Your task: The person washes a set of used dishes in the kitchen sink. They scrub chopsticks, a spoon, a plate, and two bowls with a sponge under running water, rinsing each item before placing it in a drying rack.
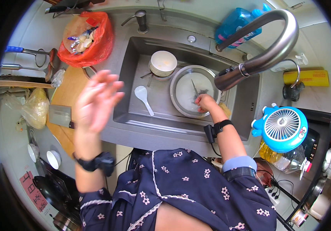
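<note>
My left hand (94, 101) is raised in front of the counter's left part, blurred, its fingers apart and nothing in it. My right hand (206, 103) reaches over a round metal basin (180, 106) in the sink and grips a thin, pointed metal utensil (194, 87); its exact kind is unclear. Cloudy whitish water (187, 86) fills the basin. To the basin's left, a white rice paddle (144, 99) lies on the sink floor. A white bowl (163, 64) sits stacked on other dishes behind it, with crumbs or residue inside.
A curved faucet (269, 56) overhangs the sink's right side. A blue fan (282, 122) stands at the right rim. On the left are a red plastic bag (104, 43) of scraps, a wooden board (68, 83) and a cleaver (60, 115). Blue detergent bottles (234, 24) stand behind.
</note>
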Available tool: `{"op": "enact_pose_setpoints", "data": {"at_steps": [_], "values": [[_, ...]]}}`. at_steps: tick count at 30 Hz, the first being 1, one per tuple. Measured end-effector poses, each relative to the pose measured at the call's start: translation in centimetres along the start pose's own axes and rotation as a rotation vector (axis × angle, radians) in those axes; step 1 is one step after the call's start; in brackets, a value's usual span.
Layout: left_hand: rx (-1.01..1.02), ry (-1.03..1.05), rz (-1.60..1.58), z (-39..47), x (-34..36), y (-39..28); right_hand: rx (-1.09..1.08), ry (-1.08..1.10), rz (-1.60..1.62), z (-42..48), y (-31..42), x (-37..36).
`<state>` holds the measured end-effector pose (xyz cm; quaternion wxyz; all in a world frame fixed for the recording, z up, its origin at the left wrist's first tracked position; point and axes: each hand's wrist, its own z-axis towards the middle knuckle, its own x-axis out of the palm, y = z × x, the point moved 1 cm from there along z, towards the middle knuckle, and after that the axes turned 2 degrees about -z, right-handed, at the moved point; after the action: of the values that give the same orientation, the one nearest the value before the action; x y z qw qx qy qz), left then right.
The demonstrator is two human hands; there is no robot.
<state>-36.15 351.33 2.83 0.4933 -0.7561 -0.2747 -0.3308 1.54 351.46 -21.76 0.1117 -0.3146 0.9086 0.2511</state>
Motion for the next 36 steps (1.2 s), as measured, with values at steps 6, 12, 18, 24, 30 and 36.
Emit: {"op": "enact_pose_setpoints", "data": {"at_steps": [6, 12, 18, 24, 30, 36], "values": [[-0.318, -0.247, -0.079, 7.4, -1.5, 19.1, -0.238, -0.016, 0.434, -8.3, 0.9, -2.1], [-0.456, -0.117, 0.125, 8.0, 5.0, 27.9, -0.348, 0.055, 0.701, -11.6, 0.3, -1.6], [-0.312, -0.223, 0.17, 9.4, 5.2, 30.6, -0.348, -0.078, 0.559, -13.3, 0.8, -1.9], [-0.28, -0.285, 0.046, 10.1, 6.8, 29.3, -0.431, -0.154, 0.402, -14.0, 1.1, -2.9], [-0.183, -0.447, -0.165, 12.5, 4.4, 27.1, -0.425, -0.082, 0.275, -15.5, 0.0, -2.3], [-0.162, -0.314, -0.267, 13.4, 3.0, 24.1, -0.389, -0.015, 0.436, -16.7, -0.8, -1.5]]}}
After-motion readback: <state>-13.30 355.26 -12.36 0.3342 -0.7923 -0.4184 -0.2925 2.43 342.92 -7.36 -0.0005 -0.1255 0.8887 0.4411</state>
